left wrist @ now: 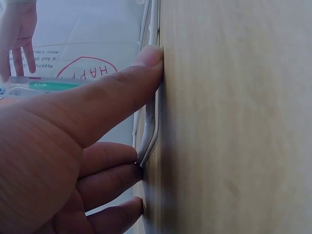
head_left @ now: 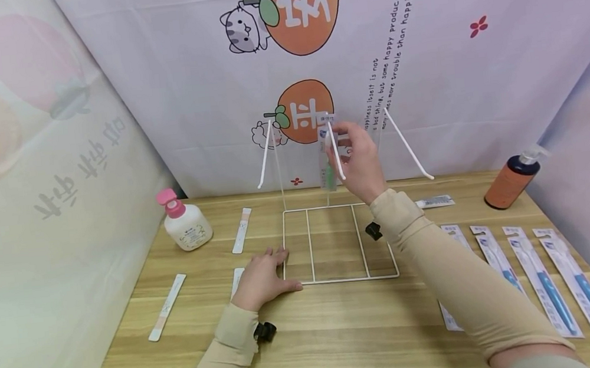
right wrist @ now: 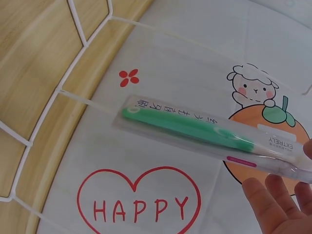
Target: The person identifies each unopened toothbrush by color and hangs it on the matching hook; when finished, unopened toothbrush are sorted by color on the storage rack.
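Observation:
A white wire rack (head_left: 321, 208) stands on the wooden table, its three prongs pointing toward me. My left hand (head_left: 261, 279) holds the rack's near left corner; in the left wrist view the thumb (left wrist: 146, 58) lies on the wire and the fingertips meet it lower down. Up at the middle prong (head_left: 337, 155), my right hand (head_left: 361, 163) holds a packaged toothbrush with a green handle (right wrist: 185, 127) between thumb and fingers. The package hangs upright, its top overlapping the prong's far end in the head view. The thumb is mostly cut off in the right wrist view.
Several packaged toothbrushes with blue handles (head_left: 542, 284) lie at the right. An orange bottle with a dark top (head_left: 509, 182) stands behind them, near a small packet (head_left: 435, 201). Left of the rack are a white pump bottle (head_left: 188, 228) and thin strips (head_left: 167, 307). Printed cloth walls (head_left: 201, 98) enclose the table.

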A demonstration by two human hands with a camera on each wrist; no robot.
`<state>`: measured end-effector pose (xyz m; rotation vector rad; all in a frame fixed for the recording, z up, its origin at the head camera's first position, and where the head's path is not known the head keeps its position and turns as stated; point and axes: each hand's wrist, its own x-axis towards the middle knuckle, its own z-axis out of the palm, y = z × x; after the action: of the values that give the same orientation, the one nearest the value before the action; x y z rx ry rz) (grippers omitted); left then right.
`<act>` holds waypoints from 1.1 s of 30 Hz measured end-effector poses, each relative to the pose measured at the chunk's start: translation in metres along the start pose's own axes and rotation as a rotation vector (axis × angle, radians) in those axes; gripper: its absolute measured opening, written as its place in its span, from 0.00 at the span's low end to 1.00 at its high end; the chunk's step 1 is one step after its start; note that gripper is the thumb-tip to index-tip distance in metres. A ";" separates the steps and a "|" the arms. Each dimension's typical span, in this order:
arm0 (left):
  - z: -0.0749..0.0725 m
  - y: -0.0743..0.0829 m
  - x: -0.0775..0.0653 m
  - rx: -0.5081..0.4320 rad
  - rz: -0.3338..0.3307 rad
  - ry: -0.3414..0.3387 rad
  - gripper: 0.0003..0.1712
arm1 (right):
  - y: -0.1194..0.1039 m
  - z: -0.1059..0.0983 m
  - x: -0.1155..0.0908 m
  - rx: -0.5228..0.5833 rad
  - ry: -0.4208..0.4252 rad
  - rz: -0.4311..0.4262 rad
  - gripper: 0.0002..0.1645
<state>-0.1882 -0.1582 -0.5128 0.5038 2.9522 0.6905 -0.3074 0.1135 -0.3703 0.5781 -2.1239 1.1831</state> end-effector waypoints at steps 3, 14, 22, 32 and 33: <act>0.001 0.000 0.000 0.008 0.005 0.000 0.54 | -0.001 -0.007 -0.003 0.022 0.008 0.033 0.28; -0.001 0.004 -0.001 -0.002 0.005 0.004 0.53 | 0.002 -0.058 -0.038 0.014 -0.003 0.075 0.30; 0.000 0.004 -0.003 0.001 -0.007 0.000 0.53 | 0.010 -0.102 -0.079 -0.040 -0.038 0.085 0.34; -0.001 0.004 -0.004 0.002 -0.014 -0.001 0.53 | 0.043 -0.162 -0.127 -0.199 -0.209 0.147 0.41; -0.002 0.004 -0.003 0.002 -0.013 -0.002 0.53 | 0.047 -0.167 -0.132 -0.213 -0.231 0.165 0.41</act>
<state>-0.1839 -0.1561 -0.5095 0.4842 2.9524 0.6849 -0.1924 0.2905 -0.4252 0.4691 -2.4969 0.9970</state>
